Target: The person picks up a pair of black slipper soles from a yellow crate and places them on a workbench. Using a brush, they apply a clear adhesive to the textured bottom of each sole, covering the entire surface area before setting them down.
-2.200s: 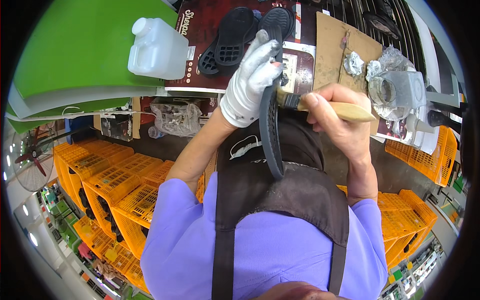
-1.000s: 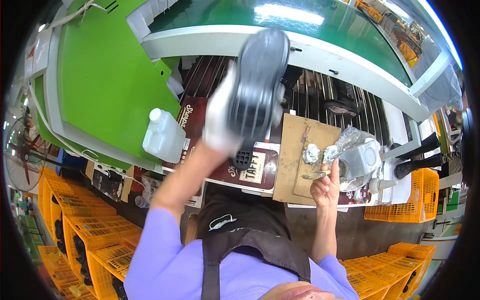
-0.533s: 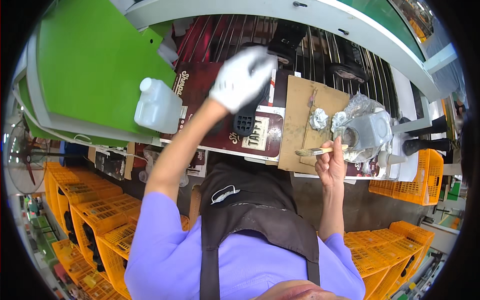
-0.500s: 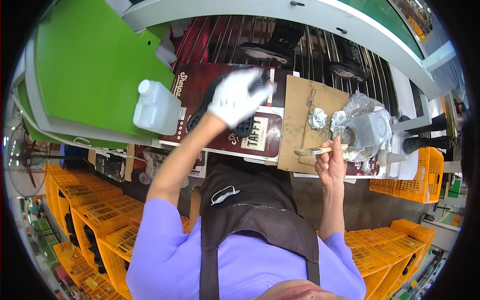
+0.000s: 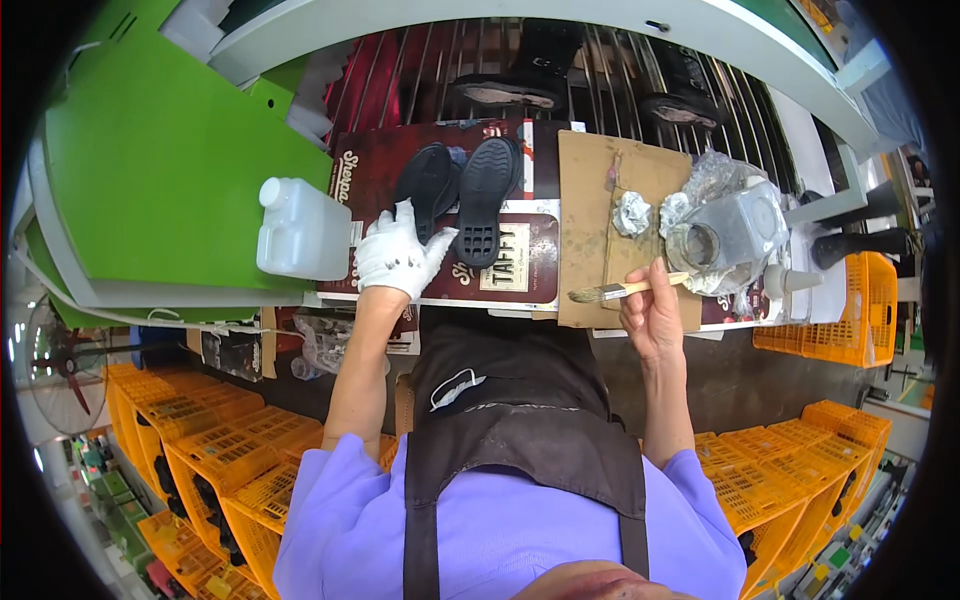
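My left hand, in a white glove with dark smudges, is at the heel end of a black shoe sole. Its thumb and forefinger are spread on either side of that heel, and I see no grip closed on it. A second black shoe sole lies just to the right, with a square grid at its near end. My bare right hand pinches the wooden handle of a paintbrush, its bristles pointing left above the cardboard.
Left of the soles stands a translucent white jug. A clear plastic container lies on its side at the right, beside crumpled wads and a nozzle bottle. Black boots rest on the rack behind. Orange crates flank me.
My left hand has come back toward me and left, uncovering the two soles. My right hand keeps the paintbrush, which has shifted slightly left. The whole view has turned a little.
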Action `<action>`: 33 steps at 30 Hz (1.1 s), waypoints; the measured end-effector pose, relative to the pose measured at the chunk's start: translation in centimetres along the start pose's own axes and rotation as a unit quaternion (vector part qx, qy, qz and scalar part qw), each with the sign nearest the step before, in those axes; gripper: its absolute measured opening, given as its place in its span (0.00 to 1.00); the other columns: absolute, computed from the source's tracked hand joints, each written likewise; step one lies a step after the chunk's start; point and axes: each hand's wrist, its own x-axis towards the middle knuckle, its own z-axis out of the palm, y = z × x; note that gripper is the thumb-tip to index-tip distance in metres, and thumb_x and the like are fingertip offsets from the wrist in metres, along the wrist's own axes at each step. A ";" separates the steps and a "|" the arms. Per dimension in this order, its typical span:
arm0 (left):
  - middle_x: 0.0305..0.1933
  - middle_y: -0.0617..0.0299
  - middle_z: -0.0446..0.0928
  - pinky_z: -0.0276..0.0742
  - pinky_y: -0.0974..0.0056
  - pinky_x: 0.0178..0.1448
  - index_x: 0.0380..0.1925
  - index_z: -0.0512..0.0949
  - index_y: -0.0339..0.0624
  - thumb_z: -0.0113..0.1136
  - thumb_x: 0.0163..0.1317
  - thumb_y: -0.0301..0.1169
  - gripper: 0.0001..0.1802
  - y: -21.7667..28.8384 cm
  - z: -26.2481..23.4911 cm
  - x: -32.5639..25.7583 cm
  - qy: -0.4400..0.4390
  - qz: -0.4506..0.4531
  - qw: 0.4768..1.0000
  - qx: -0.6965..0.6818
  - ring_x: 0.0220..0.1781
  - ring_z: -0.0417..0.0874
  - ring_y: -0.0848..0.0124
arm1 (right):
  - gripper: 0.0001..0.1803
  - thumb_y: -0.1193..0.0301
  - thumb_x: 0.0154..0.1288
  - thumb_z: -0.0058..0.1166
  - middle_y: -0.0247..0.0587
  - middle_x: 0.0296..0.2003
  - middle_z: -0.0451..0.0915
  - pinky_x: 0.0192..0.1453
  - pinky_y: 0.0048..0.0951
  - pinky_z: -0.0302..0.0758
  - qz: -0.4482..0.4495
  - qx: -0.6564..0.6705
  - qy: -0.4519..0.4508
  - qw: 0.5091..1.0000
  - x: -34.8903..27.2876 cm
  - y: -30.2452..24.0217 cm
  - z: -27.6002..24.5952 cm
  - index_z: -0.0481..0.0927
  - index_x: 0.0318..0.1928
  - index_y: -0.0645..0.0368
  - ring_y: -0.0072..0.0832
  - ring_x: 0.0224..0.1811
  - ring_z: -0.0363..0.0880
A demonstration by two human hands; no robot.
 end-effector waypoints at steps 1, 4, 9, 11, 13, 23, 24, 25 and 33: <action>0.50 0.37 0.74 0.72 0.50 0.55 0.58 0.67 0.38 0.56 0.53 0.60 0.42 0.2 0.1 0.1 0.003 -0.003 1.000 0.007 0.51 0.75 0.43 | 0.22 0.55 0.69 0.47 0.33 0.13 0.71 0.11 0.16 0.58 -0.007 -0.009 0.003 1.000 0.0 0.0 0.0 0.77 0.31 0.63 0.17 0.09 0.63; 0.42 0.41 0.77 0.74 0.49 0.49 0.58 0.67 0.40 0.58 0.52 0.56 0.39 0.7 0.6 0.4 0.017 -0.012 0.999 0.036 0.44 0.78 0.47 | 0.22 0.55 0.69 0.47 0.34 0.13 0.71 0.11 0.16 0.60 -0.018 -0.035 0.009 0.999 -0.4 -0.1 0.0 0.77 0.31 0.64 0.18 0.09 0.63; 0.41 0.43 0.77 0.74 0.49 0.50 0.58 0.67 0.45 0.61 0.49 0.51 0.38 0.5 0.8 1.2 0.048 -0.053 0.997 0.011 0.44 0.78 0.47 | 0.21 0.54 0.69 0.47 0.31 0.12 0.70 0.13 0.17 0.57 -0.034 -0.071 0.023 0.997 -0.9 -0.5 -0.7 0.76 0.32 0.61 0.17 0.09 0.61; 0.42 0.43 0.77 0.73 0.49 0.51 0.59 0.67 0.46 0.61 0.48 0.51 0.38 0.5 0.5 1.1 0.059 -0.051 0.997 -0.015 0.45 0.78 0.46 | 0.21 0.54 0.69 0.47 0.31 0.13 0.70 0.13 0.17 0.57 -0.035 -0.065 0.026 0.997 -0.9 -0.6 -1.0 0.76 0.32 0.61 0.17 0.09 0.61; 0.40 0.42 0.77 0.74 0.49 0.48 0.58 0.68 0.44 0.62 0.47 0.49 0.38 0.0 1.3 1.0 0.093 -0.028 0.995 -0.003 0.42 0.78 0.46 | 0.21 0.54 0.69 0.47 0.32 0.13 0.70 0.13 0.17 0.58 -0.033 -0.061 0.026 0.997 -0.8 -0.5 -1.2 0.76 0.32 0.61 0.17 0.09 0.61; 0.57 0.41 0.68 0.65 0.56 0.62 0.63 0.59 0.35 0.71 0.43 0.32 0.46 -1.3 0.9 1.0 0.272 0.102 0.911 -0.292 0.58 0.71 0.51 | 0.17 0.59 0.67 0.53 0.30 0.19 0.74 0.21 0.13 0.64 -0.141 -0.201 0.060 0.967 -1.4 -2.3 -1.8 0.80 0.35 0.62 0.13 0.18 0.68; 0.58 0.43 0.68 0.64 0.55 0.63 0.63 0.58 0.34 0.71 0.43 0.31 0.47 -1.5 1.0 0.7 0.301 0.100 0.885 -0.340 0.59 0.70 0.53 | 0.15 0.60 0.66 0.53 0.28 0.20 0.74 0.24 0.14 0.64 -0.176 -0.264 0.068 0.946 -1.5 -3.1 -2.0 0.80 0.36 0.61 0.12 0.20 0.69; 0.59 0.45 0.67 0.63 0.54 0.63 0.64 0.58 0.32 0.72 0.43 0.30 0.47 -1.4 1.5 0.5 0.327 0.100 0.855 -0.389 0.60 0.69 0.54 | 0.13 0.64 0.66 0.54 0.27 0.21 0.74 0.25 0.14 0.64 -0.220 -0.294 0.074 0.927 -1.5 -3.8 -2.3 0.81 0.38 0.62 0.12 0.21 0.68; 0.46 0.60 0.74 0.75 0.60 0.56 0.58 0.63 0.42 0.63 0.57 0.27 0.29 0.5 1.0 -1.5 0.073 -0.044 0.510 -0.856 0.48 0.78 0.67 | 0.10 0.69 0.62 0.58 0.28 0.21 0.77 0.27 0.19 0.67 -0.352 -0.549 0.211 0.729 -1.0 -9.4 -3.8 0.82 0.35 0.64 0.12 0.24 0.70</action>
